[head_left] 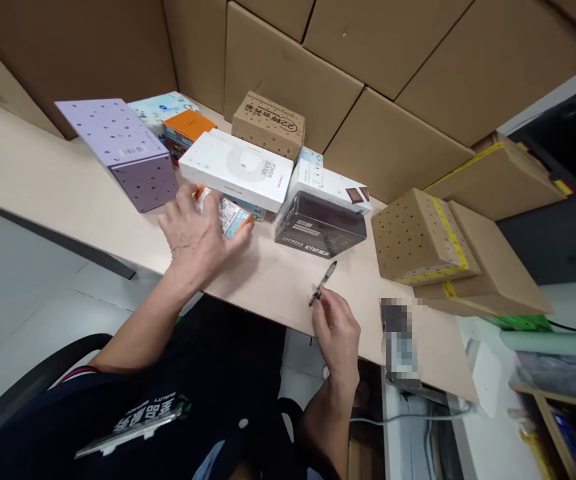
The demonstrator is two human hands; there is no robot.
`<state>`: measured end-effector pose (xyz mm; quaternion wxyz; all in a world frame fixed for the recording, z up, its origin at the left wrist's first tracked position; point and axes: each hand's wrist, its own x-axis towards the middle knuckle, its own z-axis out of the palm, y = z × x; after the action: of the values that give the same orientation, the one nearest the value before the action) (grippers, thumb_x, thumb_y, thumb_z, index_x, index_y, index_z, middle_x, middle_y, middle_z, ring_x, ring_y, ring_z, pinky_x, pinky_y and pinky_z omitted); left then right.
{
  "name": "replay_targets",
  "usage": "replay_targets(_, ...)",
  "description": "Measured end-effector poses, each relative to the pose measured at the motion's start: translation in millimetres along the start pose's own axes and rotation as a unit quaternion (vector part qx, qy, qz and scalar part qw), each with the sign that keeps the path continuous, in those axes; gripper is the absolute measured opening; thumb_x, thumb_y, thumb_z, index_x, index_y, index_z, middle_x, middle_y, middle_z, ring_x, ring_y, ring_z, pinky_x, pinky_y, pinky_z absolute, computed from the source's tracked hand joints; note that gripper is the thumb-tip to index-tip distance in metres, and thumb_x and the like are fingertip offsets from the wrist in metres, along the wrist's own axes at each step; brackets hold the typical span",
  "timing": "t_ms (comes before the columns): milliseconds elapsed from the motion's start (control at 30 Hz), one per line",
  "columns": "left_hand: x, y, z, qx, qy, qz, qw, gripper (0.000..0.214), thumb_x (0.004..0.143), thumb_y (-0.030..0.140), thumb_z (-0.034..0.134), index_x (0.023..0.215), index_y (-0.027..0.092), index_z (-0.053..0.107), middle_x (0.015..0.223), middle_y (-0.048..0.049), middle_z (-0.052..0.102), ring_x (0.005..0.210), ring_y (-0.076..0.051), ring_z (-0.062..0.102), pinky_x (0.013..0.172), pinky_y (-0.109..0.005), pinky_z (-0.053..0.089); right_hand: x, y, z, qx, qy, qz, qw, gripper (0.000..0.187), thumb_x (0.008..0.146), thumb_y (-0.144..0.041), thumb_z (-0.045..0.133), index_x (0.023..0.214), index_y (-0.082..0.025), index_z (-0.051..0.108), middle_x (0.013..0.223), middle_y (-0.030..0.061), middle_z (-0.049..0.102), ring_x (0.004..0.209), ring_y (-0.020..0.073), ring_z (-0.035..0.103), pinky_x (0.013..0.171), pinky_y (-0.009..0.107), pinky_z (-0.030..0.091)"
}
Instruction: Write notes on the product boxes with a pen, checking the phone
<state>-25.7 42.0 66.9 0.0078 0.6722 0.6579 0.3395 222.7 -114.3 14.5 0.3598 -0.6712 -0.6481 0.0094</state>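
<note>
My left hand (193,227) grips a small orange and white printed box (228,215) from above, thumb on its right end and fingers over its left. That box is at the table's front side, just before the white power bank box (241,167). Between the fingertips of my right hand (335,327) is a dark pen (327,273), its far end pointing up and away. Beyond the pen sits a black shrink-wrapped box (321,225). A purple patterned box (143,180) stands left of my left hand.
Behind are an orange box (191,125), a light blue box (163,107) and a brown carton (268,123). Cartons with yellow tape (418,237) stand at the right. Large cardboard boxes (288,67) wall the table's back. A blurred-out item (399,340) lies near the right front edge.
</note>
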Motion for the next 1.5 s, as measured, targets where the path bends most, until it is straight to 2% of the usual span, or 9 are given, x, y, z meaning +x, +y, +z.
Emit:
replay_targets(167,0,1,12.0,-0.024,0.015,0.02,0.999,0.057,0.089,0.062,0.064,0.126,0.018,0.059,0.146,-0.0226,0.042,0.134,-0.047,0.035,0.104,-0.063,0.03,3,15,-36,-0.076,0.053,0.042,0.995,0.03,0.101,-0.033,0.054,0.123,-0.019,0.07,0.118,0.0138,0.074,0.104,0.0253,0.072,0.094,0.047,0.06)
replay_targets(267,-8,-5,16.3,-0.009,0.016,0.045,0.999,0.049,0.09,0.063,0.061,0.109,0.018,0.063,0.13,-0.0218,0.051,0.125,-0.043,0.042,0.096,-0.058,0.034,14,39,-69,-0.152,0.081,0.088,0.981,0.039,0.099,-0.039,0.054,0.128,-0.016,0.067,0.118,0.0169,0.072,0.106,0.0284,0.069,0.096,0.051,0.057)
replay_targets(467,-14,-18,24.3,0.002,0.025,0.101,0.995,0.037,0.093,0.056,0.059,0.082,0.021,0.062,0.1,-0.0138,0.057,0.103,-0.035,0.05,0.083,-0.049,0.036,69,99,-116,-0.232,0.125,0.186,0.946,0.086,0.084,-0.054,0.065,0.155,-0.012,0.041,0.143,0.0276,0.049,0.135,0.0421,0.046,0.109,0.062,0.039)
replay_targets(700,-26,-20,34.4,-0.053,0.065,0.222,0.971,0.024,0.09,0.045,0.067,0.082,0.022,0.066,0.101,-0.011,0.062,0.099,-0.032,0.052,0.081,-0.047,0.037,116,137,-105,-0.232,0.119,0.293,0.92,0.102,0.076,-0.054,0.074,0.158,-0.013,0.031,0.157,0.0288,0.024,0.139,0.0504,0.034,0.113,0.064,0.025)
replay_targets(867,-37,-15,45.5,-0.121,0.031,0.313,0.942,0.015,0.092,0.033,0.066,0.082,0.022,0.066,0.1,-0.0093,0.07,0.098,-0.029,0.054,0.082,-0.045,0.039,124,142,-101,-0.221,0.175,0.276,0.919,0.086,0.074,-0.054,0.077,0.141,-0.009,0.049,0.143,0.0276,0.033,0.137,0.0427,0.034,0.115,0.052,0.027)
replay_targets(1000,-37,-11,48.6,-0.138,-0.041,0.372,0.917,0.018,0.096,0.03,0.062,0.081,0.021,0.065,0.093,-0.0067,0.073,0.093,-0.026,0.057,0.08,-0.042,0.039,131,148,-102,-0.191,0.188,0.267,0.926,0.077,0.073,-0.052,0.078,0.13,-0.01,0.047,0.141,0.0293,0.035,0.138,0.0382,0.031,0.111,0.046,0.03)
replay_targets(1200,-35,-13,48.8,-0.163,-0.099,0.403,0.895,0.018,0.099,0.03,0.059,0.086,0.02,0.068,0.09,-0.0063,0.072,0.092,-0.024,0.058,0.079,-0.04,0.039,134,155,-102,-0.09,0.144,0.271,0.947,0.076,0.075,-0.046,0.075,0.134,-0.019,0.035,0.128,0.0182,0.057,0.109,0.025,0.057,0.093,0.037,0.043)
replay_targets(1367,-37,-15,49.2,-0.158,-0.112,0.404,0.894,0.022,0.1,0.028,0.056,0.085,0.019,0.069,0.09,-0.0072,0.071,0.089,-0.023,0.057,0.078,-0.038,0.042,139,161,-115,-0.115,0.129,0.271,0.947,0.071,0.065,-0.053,0.081,0.118,-0.023,0.043,0.126,0.015,0.051,0.108,0.0254,0.052,0.094,0.04,0.04)
replay_targets(1500,-37,-15,48.8,-0.179,-0.135,0.387,0.894,0.022,0.1,0.028,0.056,0.084,0.02,0.07,0.089,-0.0074,0.071,0.086,-0.022,0.058,0.077,-0.037,0.042,141,164,-125,-0.123,0.091,0.262,0.953,0.074,0.064,-0.049,0.081,0.121,-0.02,0.045,0.13,0.0174,0.045,0.113,0.026,0.049,0.097,0.04,0.04)
